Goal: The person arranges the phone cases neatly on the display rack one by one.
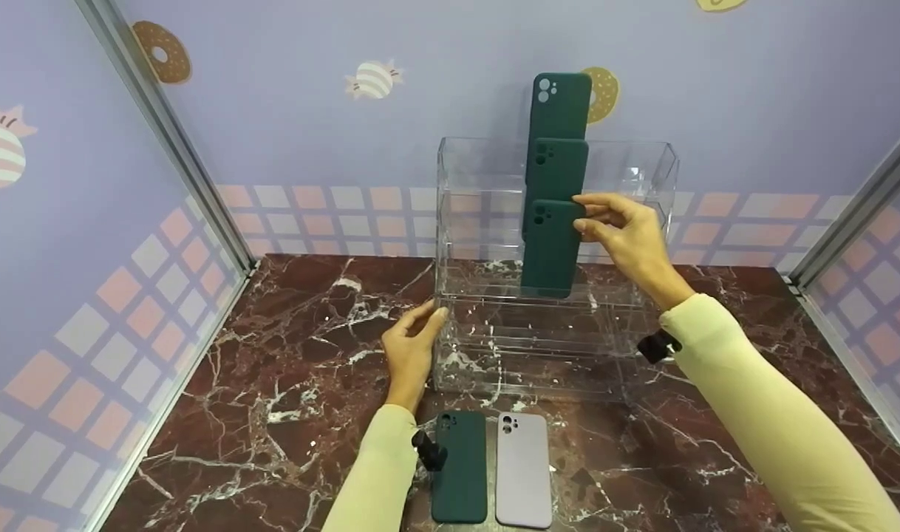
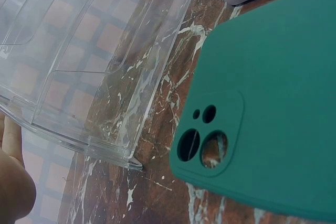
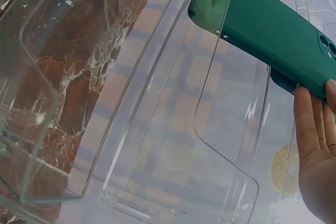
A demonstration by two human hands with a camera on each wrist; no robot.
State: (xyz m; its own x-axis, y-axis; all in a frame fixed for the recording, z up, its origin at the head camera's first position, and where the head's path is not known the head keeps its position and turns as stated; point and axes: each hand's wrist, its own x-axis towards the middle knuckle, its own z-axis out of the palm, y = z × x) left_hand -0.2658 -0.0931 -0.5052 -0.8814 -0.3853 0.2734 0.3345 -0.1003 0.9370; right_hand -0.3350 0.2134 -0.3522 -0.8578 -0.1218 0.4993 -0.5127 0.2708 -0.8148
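Near the left side edge of a clear stepped plastic rack (image 1: pixel 441 222), my left hand (image 1: pixel 410 346) holds on with thumb and fingertips. My right hand (image 1: pixel 633 240) pinches the upper right edge of a dark green phone case (image 1: pixel 550 255), which stands upright in a tier of the rack. Behind it, in higher tiers, stand a second green phone case (image 1: pixel 562 170) and a third green phone case (image 1: pixel 561 111). In the right wrist view, the pinched case (image 3: pixel 262 22) has its lower end behind a clear tier wall.
Before the rack, another green phone case (image 1: pixel 459 473) and a pale lilac phone case (image 1: pixel 524 473) lie side by side on the dark red marbled tabletop (image 1: pixel 295 369). The left sleeve overlaps that green case's edge. A patterned wall (image 1: pixel 273 111) rises close behind the rack.
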